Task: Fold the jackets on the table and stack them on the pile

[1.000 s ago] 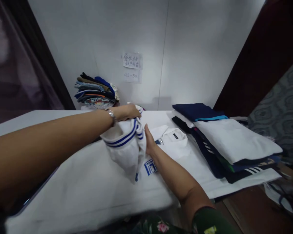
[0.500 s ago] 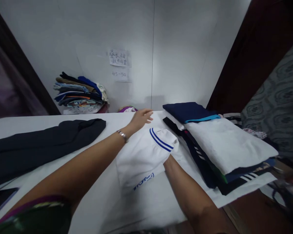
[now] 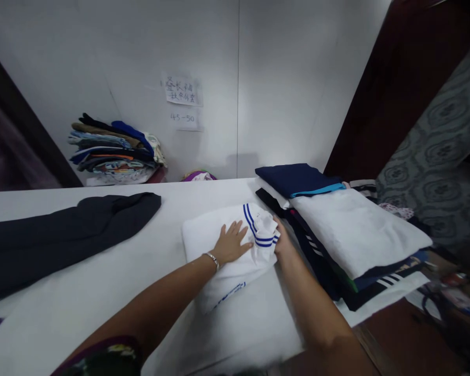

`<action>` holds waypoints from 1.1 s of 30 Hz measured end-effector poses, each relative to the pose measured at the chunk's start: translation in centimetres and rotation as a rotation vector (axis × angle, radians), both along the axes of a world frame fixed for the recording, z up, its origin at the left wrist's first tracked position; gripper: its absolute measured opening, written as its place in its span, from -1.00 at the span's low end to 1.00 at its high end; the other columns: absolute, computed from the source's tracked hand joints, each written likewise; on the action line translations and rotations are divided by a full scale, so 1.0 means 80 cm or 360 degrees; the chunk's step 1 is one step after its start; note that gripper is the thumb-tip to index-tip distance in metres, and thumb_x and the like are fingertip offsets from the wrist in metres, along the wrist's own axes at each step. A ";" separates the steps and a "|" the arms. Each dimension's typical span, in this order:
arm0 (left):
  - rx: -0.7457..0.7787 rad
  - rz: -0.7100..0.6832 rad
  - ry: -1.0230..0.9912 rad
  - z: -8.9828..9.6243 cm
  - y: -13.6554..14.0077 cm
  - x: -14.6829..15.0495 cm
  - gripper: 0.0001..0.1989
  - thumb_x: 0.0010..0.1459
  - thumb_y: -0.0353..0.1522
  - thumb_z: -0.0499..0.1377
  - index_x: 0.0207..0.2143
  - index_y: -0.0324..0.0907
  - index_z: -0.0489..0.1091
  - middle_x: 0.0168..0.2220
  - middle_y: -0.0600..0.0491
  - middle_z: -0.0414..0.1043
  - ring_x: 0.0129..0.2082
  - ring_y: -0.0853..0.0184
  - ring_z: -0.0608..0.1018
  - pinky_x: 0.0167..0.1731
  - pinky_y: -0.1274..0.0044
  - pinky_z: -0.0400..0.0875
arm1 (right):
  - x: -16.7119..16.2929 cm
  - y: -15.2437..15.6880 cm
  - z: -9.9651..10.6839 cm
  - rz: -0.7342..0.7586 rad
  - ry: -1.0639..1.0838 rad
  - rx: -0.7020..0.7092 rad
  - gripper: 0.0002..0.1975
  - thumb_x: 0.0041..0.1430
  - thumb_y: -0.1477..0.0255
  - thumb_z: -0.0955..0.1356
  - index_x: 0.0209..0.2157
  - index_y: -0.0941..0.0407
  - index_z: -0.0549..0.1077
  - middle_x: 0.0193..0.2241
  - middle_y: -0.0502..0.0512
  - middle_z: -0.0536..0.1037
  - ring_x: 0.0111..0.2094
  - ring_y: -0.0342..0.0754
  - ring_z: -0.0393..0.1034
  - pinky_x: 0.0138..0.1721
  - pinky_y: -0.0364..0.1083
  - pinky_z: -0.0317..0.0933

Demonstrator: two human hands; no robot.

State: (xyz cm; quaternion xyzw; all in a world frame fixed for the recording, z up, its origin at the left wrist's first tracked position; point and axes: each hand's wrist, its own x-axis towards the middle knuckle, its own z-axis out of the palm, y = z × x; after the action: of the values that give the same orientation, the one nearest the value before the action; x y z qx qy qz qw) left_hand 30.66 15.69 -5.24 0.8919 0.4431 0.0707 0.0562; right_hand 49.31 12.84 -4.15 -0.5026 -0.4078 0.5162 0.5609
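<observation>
A white garment (image 3: pixel 215 230) with a double blue stripe along one band and blue lettering near its lower edge lies folded in front of me. My left hand (image 3: pixel 233 243) rests flat on its top, fingers spread, just left of the stripes. At the garment's right end, my right hand (image 3: pixel 282 237) curls around the bunched striped part, with most of its fingers hidden by the cloth.
Just right of the garment stands a pile of folded clothes (image 3: pixel 360 224). A dark garment (image 3: pixel 70 230) lies to the left on the white table (image 3: pixel 113 277). Against the wall sit another clothes stack (image 3: pixel 117 149) and a purple item (image 3: pixel 199 175). Handwritten paper notes (image 3: pixel 183 99) hang above.
My left hand has come down from above the far edge onto the garment. My right hand has moved to its right end, and the striped part is now bunched up.
</observation>
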 end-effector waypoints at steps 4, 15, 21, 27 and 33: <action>-0.0064 -0.0018 0.0009 -0.008 0.003 0.001 -0.29 0.20 0.06 -0.13 0.28 -0.13 0.07 0.36 -0.10 -0.17 0.34 0.06 -0.09 0.23 0.06 -0.26 | 0.033 -0.004 0.005 -0.0008 0.0239 -0.0246 -0.44 0.29 0.06 0.11 -0.07 0.21 0.43 -0.12 0.24 0.53 -0.08 0.11 0.44 -0.10 0.09 0.34; 0.0090 0.0056 -0.0080 0.034 -0.022 -0.037 -0.40 0.24 -0.02 -0.09 0.21 -0.14 0.18 0.34 -0.13 -0.07 0.34 0.08 -0.05 0.22 0.06 -0.18 | -0.038 -0.015 0.041 0.0114 -0.1856 0.0708 -0.37 0.23 0.13 0.22 0.26 0.08 0.11 0.33 0.16 -0.06 0.34 0.05 -0.28 0.27 0.15 -0.25; 0.0003 0.0103 0.0066 -0.011 -0.028 -0.034 -0.36 0.25 -0.05 -0.10 0.25 -0.23 0.12 0.32 -0.15 -0.04 0.33 0.08 -0.02 0.24 0.09 -0.20 | -0.022 0.014 -0.010 0.0394 -0.2200 -0.0254 -0.34 0.28 0.09 0.11 0.32 0.05 -0.06 0.36 0.07 -0.22 0.35 0.09 -0.38 0.25 0.25 -0.41; -0.0129 0.0138 -0.0099 0.014 -0.016 -0.048 -0.37 0.25 -0.01 -0.15 0.23 -0.16 0.16 0.33 -0.11 -0.06 0.33 0.12 -0.01 0.24 0.15 -0.14 | -0.011 0.016 -0.023 0.0411 -0.2201 -0.0258 -0.32 0.27 0.07 0.09 0.33 0.03 -0.11 0.36 0.03 -0.26 0.35 0.07 -0.41 0.25 0.23 -0.41; 0.0037 0.0569 -0.0049 0.028 0.014 -0.099 -0.38 0.24 -0.04 -0.10 0.23 -0.18 0.15 0.34 -0.14 -0.08 0.34 0.07 -0.08 0.23 0.06 -0.23 | -0.028 0.020 -0.004 0.0311 -0.2336 -0.0258 -0.36 0.25 0.12 0.17 0.27 0.10 0.07 0.34 0.23 -0.11 0.33 0.20 -0.30 0.21 0.32 -0.40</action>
State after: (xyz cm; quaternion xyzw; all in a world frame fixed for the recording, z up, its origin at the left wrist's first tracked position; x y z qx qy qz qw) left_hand 22.77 16.77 -3.04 0.7983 0.5929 0.0984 0.0392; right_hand 47.09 14.43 -4.49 -0.7194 -0.6811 0.1239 0.0571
